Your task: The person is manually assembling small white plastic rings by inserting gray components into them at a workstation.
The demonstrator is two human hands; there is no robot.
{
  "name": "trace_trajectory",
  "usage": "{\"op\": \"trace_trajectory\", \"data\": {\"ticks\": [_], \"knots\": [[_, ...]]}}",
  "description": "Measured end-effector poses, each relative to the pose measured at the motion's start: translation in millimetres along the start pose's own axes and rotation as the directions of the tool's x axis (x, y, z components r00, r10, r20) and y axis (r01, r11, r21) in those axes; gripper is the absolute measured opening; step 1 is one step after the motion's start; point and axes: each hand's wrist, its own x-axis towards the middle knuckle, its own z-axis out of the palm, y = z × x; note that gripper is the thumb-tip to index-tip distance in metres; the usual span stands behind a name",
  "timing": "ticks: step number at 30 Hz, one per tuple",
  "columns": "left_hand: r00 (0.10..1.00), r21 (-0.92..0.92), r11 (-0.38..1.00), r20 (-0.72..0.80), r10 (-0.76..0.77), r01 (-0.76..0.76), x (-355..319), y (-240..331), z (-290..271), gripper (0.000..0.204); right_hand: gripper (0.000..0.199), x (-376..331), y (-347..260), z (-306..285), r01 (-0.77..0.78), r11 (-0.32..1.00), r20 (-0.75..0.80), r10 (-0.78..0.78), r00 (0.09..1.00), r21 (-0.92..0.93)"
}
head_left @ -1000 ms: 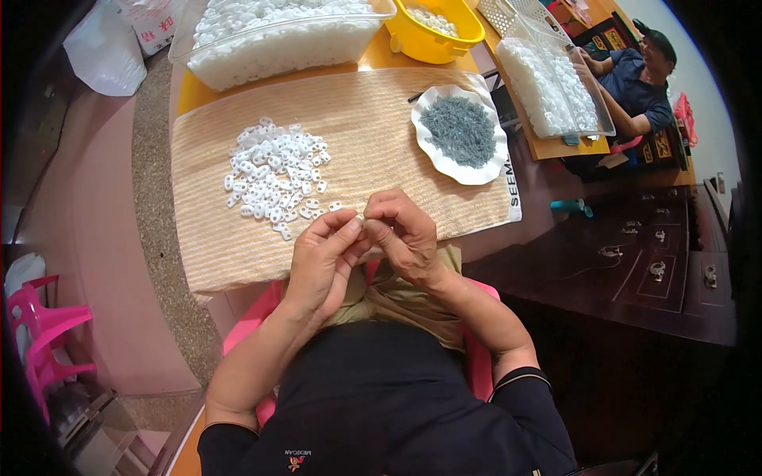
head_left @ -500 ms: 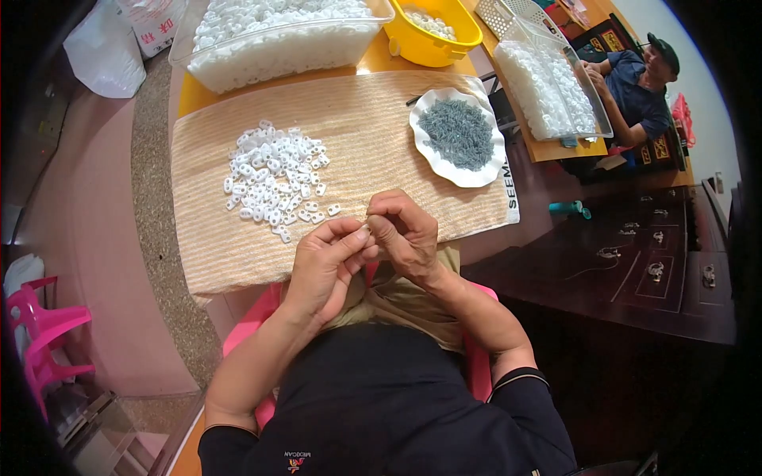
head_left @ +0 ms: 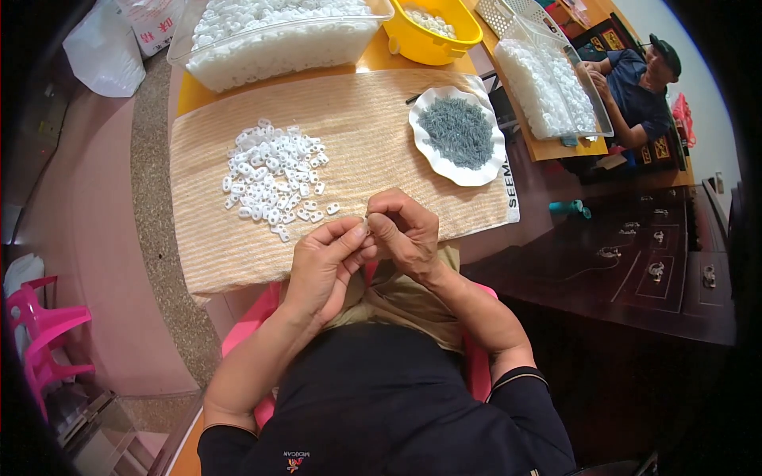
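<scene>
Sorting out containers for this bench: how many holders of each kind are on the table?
Clear plastic bins: 2, second at
Yellow bowl: 1
White scalloped plate: 1
White basket: 1
Total: 5

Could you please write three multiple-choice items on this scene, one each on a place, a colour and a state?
1. Where does the pile of small white pieces lie?
A. on the striped cloth
B. in the yellow bowl
C. on the floor

2. What colour is the heap on the white scalloped plate?
A. red
B. grey
C. yellow

3. How are the left hand and right hand set?
A. flat and apart
B. hanging off the table
C. fingertips pinched together

Answers: 1 A, the pile sits on the cloth's left part. 2 B, the heap is dull grey. 3 C, both hands meet at the cloth's near edge.
</scene>
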Motion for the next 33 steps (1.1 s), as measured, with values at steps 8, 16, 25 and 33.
{"op": "trace_trajectory", "data": {"ticks": [8, 16, 25, 33], "knots": [[1.000, 0.081, 0.996, 0.011, 0.022, -0.022, 2, 3, 1, 0.017, 0.010, 5, 0, -5, -0.239, 0.956, 0.055, 0.233, 0.971, 0.173], [0.997, 0.100, 0.993, -0.042, 0.069, -0.065, 4, 3, -1, 0.020, 0.011, 6, 5, -13, -0.254, 0.956, 0.097, 0.242, 0.965, 0.147], [0.996, 0.063, 0.994, -0.025, 0.087, -0.085, 7, 3, -5, 0.016, 0.012, 7, 1, -11, -0.250, 0.967, 0.123, 0.242, 0.962, 0.049], [0.996, 0.057, 0.995, -0.036, 0.080, -0.078, 7, 3, -5, 0.014, 0.012, 7, 1, -9, -0.299, 0.953, 0.104, 0.293, 0.950, 0.043]]}}
